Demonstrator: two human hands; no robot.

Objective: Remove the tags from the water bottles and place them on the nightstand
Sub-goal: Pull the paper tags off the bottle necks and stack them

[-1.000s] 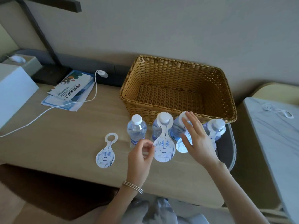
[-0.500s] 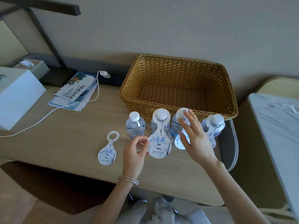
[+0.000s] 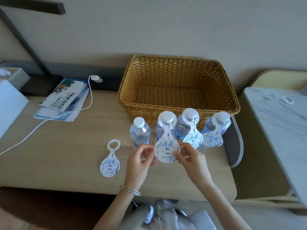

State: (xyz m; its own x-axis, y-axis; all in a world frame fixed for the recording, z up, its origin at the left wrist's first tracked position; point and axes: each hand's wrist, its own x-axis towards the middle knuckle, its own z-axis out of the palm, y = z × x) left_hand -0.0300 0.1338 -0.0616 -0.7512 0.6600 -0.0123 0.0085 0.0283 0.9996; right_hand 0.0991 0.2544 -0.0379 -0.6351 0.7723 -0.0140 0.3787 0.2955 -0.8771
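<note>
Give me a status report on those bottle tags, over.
Left hand and right hand pinch the tag looped on second bottle. One loose tag lies on nightstand. Nothing blocking.

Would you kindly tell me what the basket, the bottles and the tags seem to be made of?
Basket: woven wicker or a plastic lookalike, matte golden-brown strands. Bottles: clear glossy plastic, see-through with white caps. Tags: thin printed card, probably; flat with cut ring holes.
</note>
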